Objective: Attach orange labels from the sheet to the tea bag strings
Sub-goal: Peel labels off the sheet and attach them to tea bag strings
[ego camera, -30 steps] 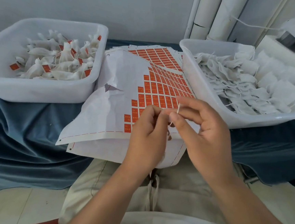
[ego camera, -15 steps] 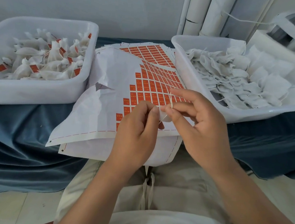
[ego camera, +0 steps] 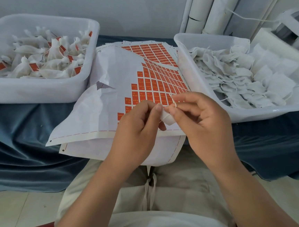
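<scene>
A sheet of orange labels lies on the blue-covered table between two white tubs, with its left part peeled bare. Over its front edge my left hand and my right hand meet. Between them is a small white tea bag; my left fingers pinch its top and my right thumb and fingers pinch its thin white string, which loops upward. No label shows on the string.
The left tub holds tea bags with orange labels on them. The right tub holds unlabelled white tea bags. White tubes and a string spool stand at the back right. More label sheets lie under the top one.
Both hands stay together over the sheet's front edge. The tea bag now shows between the fingers, and the string has shifted in my right fingers.
</scene>
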Tool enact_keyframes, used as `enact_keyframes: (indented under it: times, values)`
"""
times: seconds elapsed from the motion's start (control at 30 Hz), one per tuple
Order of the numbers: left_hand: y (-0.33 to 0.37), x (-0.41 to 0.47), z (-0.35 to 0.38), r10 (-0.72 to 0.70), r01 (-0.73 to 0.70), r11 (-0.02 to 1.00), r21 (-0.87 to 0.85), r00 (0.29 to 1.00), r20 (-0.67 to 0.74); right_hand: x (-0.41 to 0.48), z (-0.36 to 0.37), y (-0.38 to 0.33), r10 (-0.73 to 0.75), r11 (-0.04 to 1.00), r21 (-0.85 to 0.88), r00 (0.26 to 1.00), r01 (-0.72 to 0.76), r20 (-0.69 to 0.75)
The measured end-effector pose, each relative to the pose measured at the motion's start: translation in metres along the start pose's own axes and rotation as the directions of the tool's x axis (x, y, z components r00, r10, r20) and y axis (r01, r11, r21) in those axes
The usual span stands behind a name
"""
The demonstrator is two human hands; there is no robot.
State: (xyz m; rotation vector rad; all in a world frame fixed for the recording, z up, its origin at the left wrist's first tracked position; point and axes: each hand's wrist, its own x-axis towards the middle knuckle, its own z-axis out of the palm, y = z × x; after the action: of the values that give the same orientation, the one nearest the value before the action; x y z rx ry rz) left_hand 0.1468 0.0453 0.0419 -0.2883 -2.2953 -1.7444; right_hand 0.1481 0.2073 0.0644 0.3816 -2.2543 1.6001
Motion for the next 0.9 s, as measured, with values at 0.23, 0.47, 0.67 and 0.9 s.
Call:
enact_keyframes:
  times: [0.23,0.47,0.67,0.9]
  values:
    - [0.011,0.001,-0.005,-0.149,0.141,0.951,-0.274,0.989,-0.008,-0.003,0.006,0.002,0.065,0.979,0.197,0.997,-0.057,-0.037]
    - [0.007,0.012,-0.023,-0.413,0.551,0.622,-0.557,0.835,0.365,-0.006,0.011,-0.003,0.063,0.955,0.295,0.996,-0.041,-0.064]
    - [0.001,0.011,-0.026,-0.375,0.605,0.658,-0.448,0.780,0.501,-0.005,0.010,-0.004,0.085,0.959,0.273,0.996,-0.072,-0.036]
    - [0.002,0.009,-0.023,-0.369,0.560,0.728,-0.397,0.807,0.461,-0.001,0.002,-0.002,0.181,0.934,0.302,0.982,-0.191,0.061]
